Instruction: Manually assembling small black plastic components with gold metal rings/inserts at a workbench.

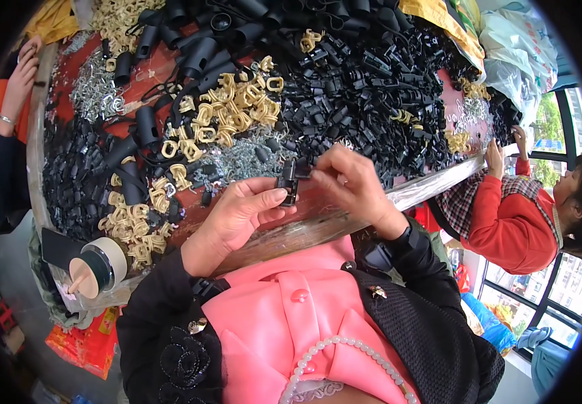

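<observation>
My left hand (249,205) is closed, holding a small black plastic part (289,183) upright between thumb and fingers above the table's near edge. Close beside it on the right, my right hand (353,180) has its fingers pinched together at a dark tab jutting from the part. Whether those fingertips hold a separate piece is hidden. Just beyond my hands lies a heap of small silvery metal pieces (237,160). Behind that are beige ring-shaped clips (227,111), and to their right spreads a large pile of black plastic parts (365,87).
Black cylinders (146,126) lie among the heaps at left. A wooden rim (284,237) edges the red table. A round spool-like object (106,266) stands at its near left corner. One person's hand (18,87) is at the left edge; another person (516,215) works at right.
</observation>
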